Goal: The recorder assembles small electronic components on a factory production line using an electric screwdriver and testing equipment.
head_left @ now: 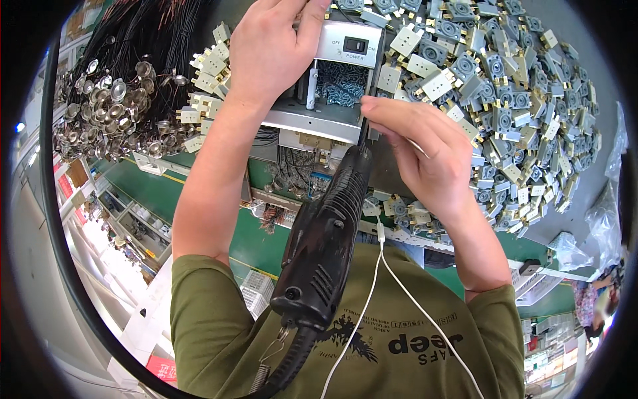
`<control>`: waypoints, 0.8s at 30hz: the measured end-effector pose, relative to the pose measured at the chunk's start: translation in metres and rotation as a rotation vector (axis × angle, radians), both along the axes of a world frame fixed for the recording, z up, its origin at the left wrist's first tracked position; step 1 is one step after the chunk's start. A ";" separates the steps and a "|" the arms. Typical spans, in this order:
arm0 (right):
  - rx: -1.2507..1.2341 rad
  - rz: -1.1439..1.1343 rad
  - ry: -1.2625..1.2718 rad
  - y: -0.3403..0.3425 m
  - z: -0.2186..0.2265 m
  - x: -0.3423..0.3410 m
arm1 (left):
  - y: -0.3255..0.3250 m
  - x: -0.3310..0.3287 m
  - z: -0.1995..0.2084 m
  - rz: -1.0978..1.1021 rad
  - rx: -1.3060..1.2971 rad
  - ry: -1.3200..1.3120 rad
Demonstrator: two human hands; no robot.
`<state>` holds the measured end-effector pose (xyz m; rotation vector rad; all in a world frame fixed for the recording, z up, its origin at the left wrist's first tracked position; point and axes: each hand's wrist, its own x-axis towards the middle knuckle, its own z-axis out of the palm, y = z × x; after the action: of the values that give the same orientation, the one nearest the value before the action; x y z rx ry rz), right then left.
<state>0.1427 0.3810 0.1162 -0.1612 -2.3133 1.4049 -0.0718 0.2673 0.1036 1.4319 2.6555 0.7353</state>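
Observation:
A screw feeder box with a silver front and a black rocker switch stands at the top middle. Small bluish screws fill its tray. My left hand reaches past the box's left side, thumb by its upper left corner; its other fingers are hidden or cut off by the upper edge. At the box's right edge, my right hand has its fingers drawn together, tips beside the screw tray. What they hold, if anything, is hidden. A black electric screwdriver hangs between my forearms, just below the box, touched by neither hand.
Grey and white socket pieces with brass contacts are heaped on the right. Round metal parts on black wires lie at the left, beside more white pieces. A black cable curves along the left. Clear plastic lies far right.

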 end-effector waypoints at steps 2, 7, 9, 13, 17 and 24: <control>-0.007 -0.027 0.027 -0.001 0.001 0.001 | -0.002 -0.001 0.001 0.006 0.002 -0.004; -0.026 0.034 -0.017 0.003 0.000 -0.002 | 0.001 0.001 0.003 0.000 0.003 0.001; -0.011 0.041 -0.019 0.001 0.004 0.000 | 0.001 0.001 0.002 -0.008 0.010 0.010; -0.005 0.016 0.033 -0.001 0.004 0.005 | 0.004 0.001 0.006 -0.004 0.015 -0.015; 0.014 0.079 -0.007 0.001 -0.003 0.002 | 0.012 0.010 0.024 -0.014 0.020 -0.060; 0.015 0.036 0.074 0.000 -0.002 0.006 | 0.012 0.010 0.025 -0.016 0.037 -0.058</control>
<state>0.1487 0.3812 0.1142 -0.0630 -2.2766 1.3864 -0.0615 0.2791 0.1285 1.4165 2.5977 0.8152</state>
